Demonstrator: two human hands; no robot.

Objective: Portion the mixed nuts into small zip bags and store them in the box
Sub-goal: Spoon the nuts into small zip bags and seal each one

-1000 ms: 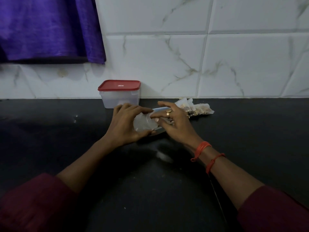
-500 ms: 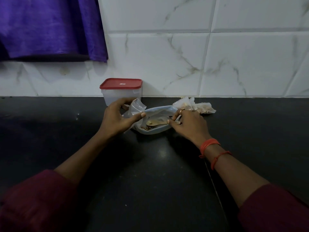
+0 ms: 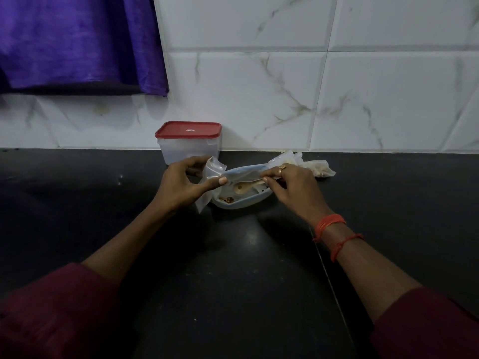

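Note:
A shallow pale bowl (image 3: pixel 242 203) sits on the black counter with a few mixed nuts (image 3: pixel 227 200) at its left end and a spoon (image 3: pixel 245 187) lying in it. My left hand (image 3: pixel 185 185) pinches a small clear zip bag (image 3: pixel 213 174) at the bowl's left rim. My right hand (image 3: pixel 291 186) holds the spoon's handle at the bowl's right rim. A clear box with a red lid (image 3: pixel 189 141) stands shut against the wall behind my left hand. Filled clear bags of nuts (image 3: pixel 311 165) lie behind my right hand.
The black counter (image 3: pixel 233 268) stretches wide to both sides and toward me. A white marble-tiled wall (image 3: pixel 311 86) runs along its back edge. A purple cloth (image 3: pixel 77 42) hangs at the upper left.
Both hands held the zip bag together over the bowl. They have since parted: the left hand keeps the bag at the left rim, the right hand has moved to the spoon.

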